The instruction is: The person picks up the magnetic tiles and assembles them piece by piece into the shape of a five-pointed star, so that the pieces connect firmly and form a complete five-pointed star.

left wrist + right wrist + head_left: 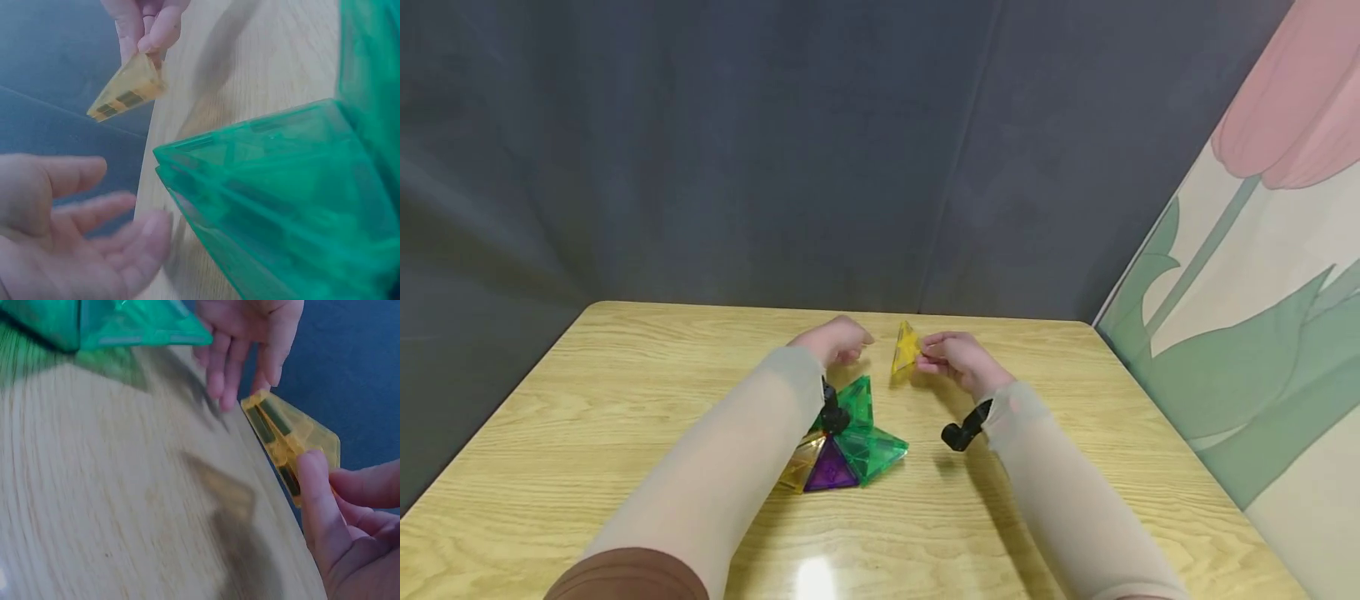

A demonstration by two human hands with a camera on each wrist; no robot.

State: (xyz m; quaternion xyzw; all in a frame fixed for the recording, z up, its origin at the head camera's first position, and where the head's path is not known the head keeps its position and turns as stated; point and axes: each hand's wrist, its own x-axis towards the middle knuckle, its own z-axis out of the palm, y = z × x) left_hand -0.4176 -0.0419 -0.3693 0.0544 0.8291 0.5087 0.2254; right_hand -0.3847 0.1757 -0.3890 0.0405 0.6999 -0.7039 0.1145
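Observation:
My right hand [958, 360] pinches a yellow translucent triangular magnetic tile [906, 347] between thumb and fingers, above the table. In the right wrist view dark magnet strips show along the edges of the tile [290, 440]. Just left of it, my left hand [837, 339] holds nothing; its fingers are loosely bent, apart from the tile in the left wrist view. Nearer to me, partly hidden by the left forearm, green tiles [871, 454] lean up beside a purple triangular tile [832, 467] and an orange one [805, 462]. The green tiles [275, 187] loom large in the left wrist view.
The wooden table [647, 375] ends at a dark curtain [775, 150] behind both hands. At the right stands a wall panel [1247, 358] painted with a pink tulip and green leaves. A black wrist camera [958, 435] sits on the right wrist.

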